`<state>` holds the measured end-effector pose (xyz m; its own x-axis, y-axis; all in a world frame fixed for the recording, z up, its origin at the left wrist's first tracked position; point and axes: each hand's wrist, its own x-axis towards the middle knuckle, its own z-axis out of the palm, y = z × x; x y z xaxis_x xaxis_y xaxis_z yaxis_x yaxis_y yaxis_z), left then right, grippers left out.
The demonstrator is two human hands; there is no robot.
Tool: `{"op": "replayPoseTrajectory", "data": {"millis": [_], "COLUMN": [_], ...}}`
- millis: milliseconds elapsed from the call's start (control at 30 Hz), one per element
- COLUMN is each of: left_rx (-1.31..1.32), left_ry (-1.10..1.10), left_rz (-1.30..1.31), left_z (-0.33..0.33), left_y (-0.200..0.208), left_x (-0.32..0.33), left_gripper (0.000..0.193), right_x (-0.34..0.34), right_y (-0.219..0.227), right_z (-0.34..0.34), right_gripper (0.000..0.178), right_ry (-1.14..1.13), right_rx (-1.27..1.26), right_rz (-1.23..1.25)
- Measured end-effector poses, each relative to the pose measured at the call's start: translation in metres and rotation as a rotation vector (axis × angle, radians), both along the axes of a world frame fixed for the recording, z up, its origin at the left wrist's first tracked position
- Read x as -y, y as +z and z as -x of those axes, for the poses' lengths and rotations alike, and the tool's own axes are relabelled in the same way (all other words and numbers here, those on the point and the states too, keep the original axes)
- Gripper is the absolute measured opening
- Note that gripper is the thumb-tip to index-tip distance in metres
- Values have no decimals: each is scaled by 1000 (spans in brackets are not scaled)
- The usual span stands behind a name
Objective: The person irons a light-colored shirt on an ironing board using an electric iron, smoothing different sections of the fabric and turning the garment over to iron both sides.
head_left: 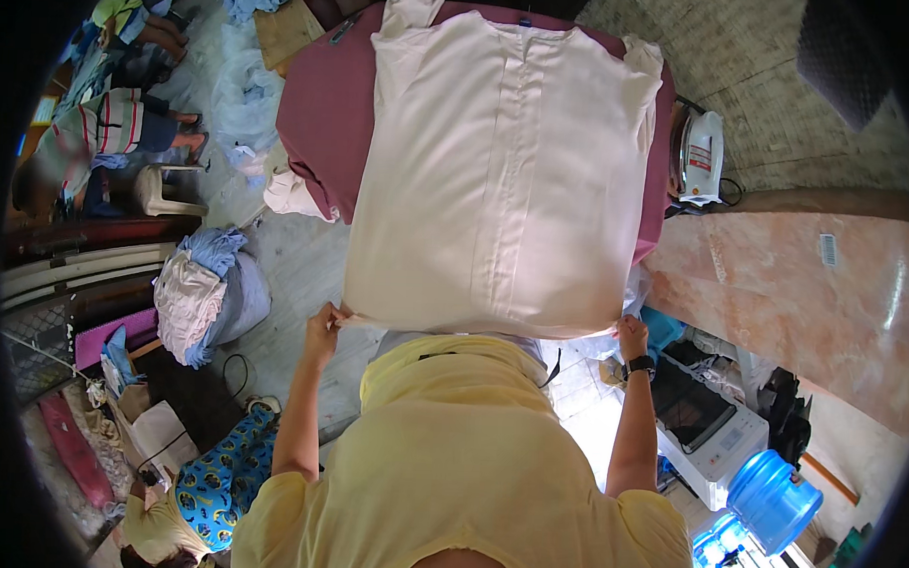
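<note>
A cream short-sleeved blouse with a buttoned front placket lies spread over a maroon-covered board, its neckline at the far end. Its hem hangs toward me at the near edge. My left hand pinches the hem's left corner, while my right hand, with a dark watch on the wrist, grips the right corner. The hem is stretched between the two hands. At the right side of the board stands a white and red clothes iron.
Piled clothes stand on the floor to the left, near a plastic stool. On the right are a pinkish stone-patterned panel, a white machine and blue water jugs. Other people are at the left.
</note>
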<state>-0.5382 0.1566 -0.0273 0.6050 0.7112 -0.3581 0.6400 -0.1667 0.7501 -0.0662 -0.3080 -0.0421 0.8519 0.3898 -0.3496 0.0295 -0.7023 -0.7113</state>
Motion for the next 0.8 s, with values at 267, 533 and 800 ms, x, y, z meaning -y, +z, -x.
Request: {"op": "replayPoseTrajectory", "data": {"millis": [267,533,800], "left_rx": [-332,291,-48], "left_ry": [-220,400,616], "left_rz": [116,-413,-442], "left_z": [-6,-284,-370], "left_y": [-40,20,-29], "left_x": [5,-193,-317], "left_gripper": [21,37,61], "right_x": [26,-212,-309], "right_y": [-61,43,33], "right_z": [-48,-238,-285], "right_gripper": [31,24,37], "right_ry": [1196,102,8], "right_rx": [-148,771,489], "right_rz": [880,175,352]}}
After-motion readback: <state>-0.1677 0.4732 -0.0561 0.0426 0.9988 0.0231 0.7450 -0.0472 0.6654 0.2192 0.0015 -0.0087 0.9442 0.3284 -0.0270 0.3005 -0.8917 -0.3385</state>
